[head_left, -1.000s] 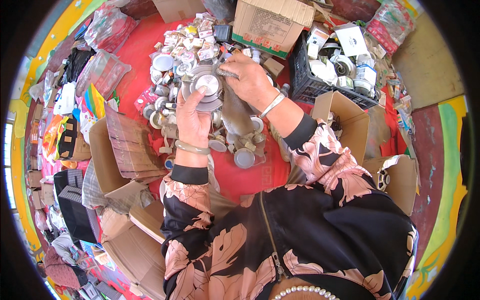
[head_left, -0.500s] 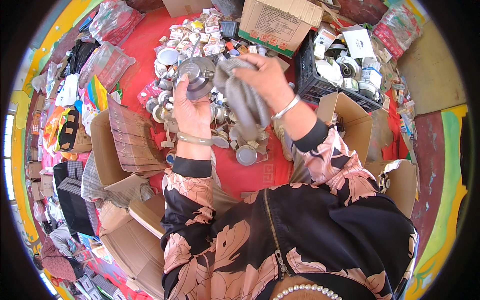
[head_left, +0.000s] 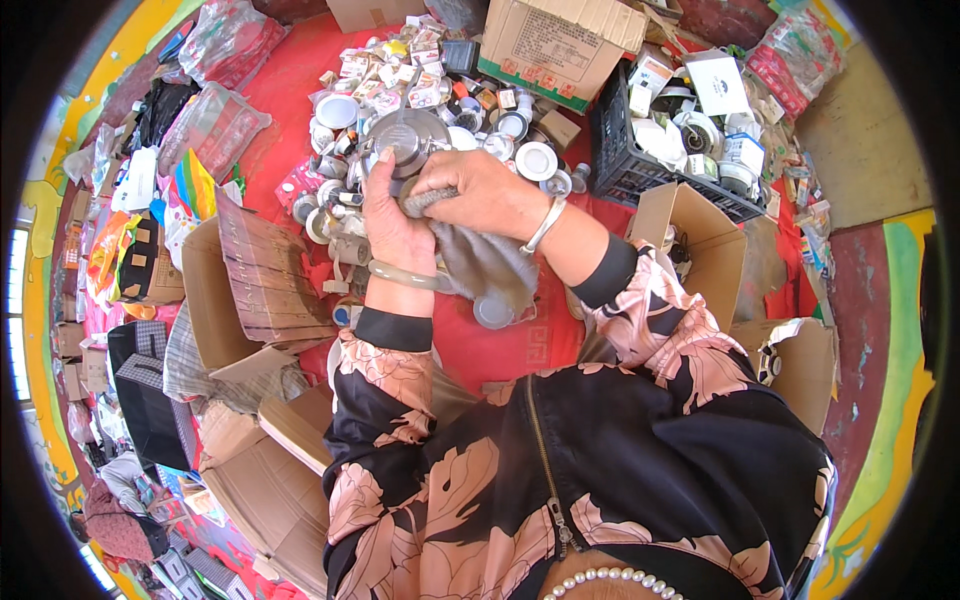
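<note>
My left hand [head_left: 395, 222] grips a round, silver-grey metal piece with a stepped rim, which looks like a downlight fitting [head_left: 410, 130]. Its thumb lies along the near left side of the piece. Bunched in my right hand [head_left: 475, 190] is a grey cloth [head_left: 488, 262], its loose end hanging toward me. The closed fingers press the cloth close to the fitting's near side; whether it touches the metal is partly hidden. Beyond both hands lies a heap of small white boxes and round white light fittings [head_left: 337, 111] on the red floor covering.
A black plastic crate [head_left: 625, 170] full of fittings stands at the right, beside a large cardboard box [head_left: 560, 45]. Open cartons flank me, one at the left [head_left: 212, 300] and one at the right [head_left: 715, 240]. Plastic bags [head_left: 215, 125] and boxes line the left wall.
My right hand has brought the cloth down and left, against the near side of the fitting. My left hand has shifted slightly right, still holding the fitting.
</note>
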